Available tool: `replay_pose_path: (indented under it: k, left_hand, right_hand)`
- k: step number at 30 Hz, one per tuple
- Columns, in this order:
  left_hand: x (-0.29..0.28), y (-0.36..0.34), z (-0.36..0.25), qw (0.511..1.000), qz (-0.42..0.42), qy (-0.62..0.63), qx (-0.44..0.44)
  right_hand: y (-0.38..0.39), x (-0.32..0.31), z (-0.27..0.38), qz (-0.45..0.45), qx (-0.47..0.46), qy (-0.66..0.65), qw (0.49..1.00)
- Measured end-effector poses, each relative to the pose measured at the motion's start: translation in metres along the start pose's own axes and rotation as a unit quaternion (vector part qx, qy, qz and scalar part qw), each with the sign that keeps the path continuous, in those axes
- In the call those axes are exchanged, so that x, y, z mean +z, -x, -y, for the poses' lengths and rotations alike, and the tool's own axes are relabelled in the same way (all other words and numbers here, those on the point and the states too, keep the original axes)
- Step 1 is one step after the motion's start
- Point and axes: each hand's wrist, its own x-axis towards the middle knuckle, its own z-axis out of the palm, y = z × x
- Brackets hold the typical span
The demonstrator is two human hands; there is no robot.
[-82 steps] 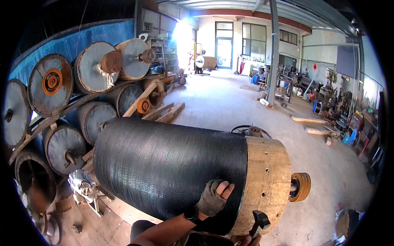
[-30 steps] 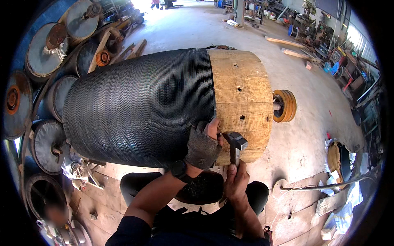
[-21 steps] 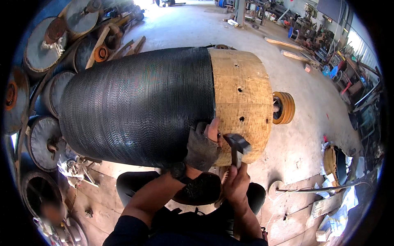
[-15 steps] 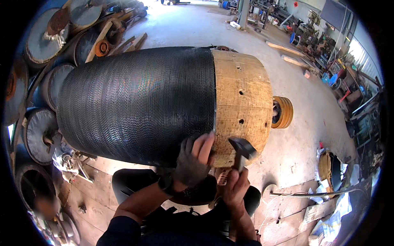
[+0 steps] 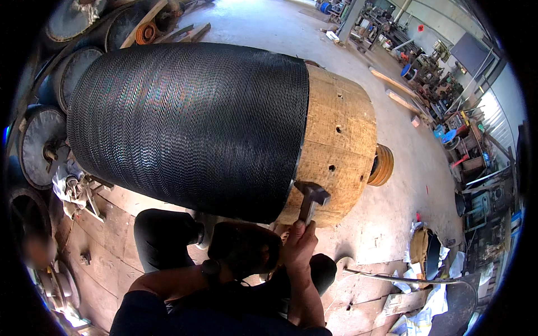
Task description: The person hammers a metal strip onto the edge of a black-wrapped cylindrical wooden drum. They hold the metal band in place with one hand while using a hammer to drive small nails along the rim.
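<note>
A large drum lies on its side before me. Black ridged sheet (image 5: pixel 190 129) covers most of it, and bare tan wood (image 5: pixel 342 117) with several dark holes forms its right end. My right hand (image 5: pixel 300 246) is closed around the handle of a hammer (image 5: pixel 315 195), whose head is over the wood close to the black covering's edge. Below the drum, my left hand (image 5: pixel 227 271), with a dark band at the wrist, reaches to a dark container (image 5: pixel 244 243) between my knees. Its fingers are lost in the shadow there.
Large metal-ended rollers (image 5: pixel 43 145) are stacked along the left. An orange grooved pulley (image 5: pixel 382 165) sticks out past the drum's right end. Wooden beams (image 5: pixel 395 82) lie on the floor, with machinery and clutter along the right wall. Near right, a thin rod (image 5: pixel 392 278) stands by plastic scraps.
My left hand has left the covering's edge and dropped down to the dark container. The hammer has shifted slightly left and up in my right hand. The view has tilted.
</note>
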Motion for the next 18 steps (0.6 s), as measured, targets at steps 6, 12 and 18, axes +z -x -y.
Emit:
replay_pose_path:
  k: [6,12,18]
  left_hand:
    - [0.005,0.0,-0.001,0.997,0.04,-0.07,-0.001]
    - [-0.022,-0.006,-0.007,0.991,0.136,0.006,-0.017]
    - [-0.013,0.002,-0.006,0.993,0.008,0.111,-0.046]
  right_hand:
    - [0.02,-0.018,0.023,-0.112,-0.097,-0.165,0.975]
    - [0.009,-0.007,0.004,-0.033,-0.078,0.018,0.996]
    - [0.005,-0.006,0.007,-0.197,-0.218,-0.022,0.956]
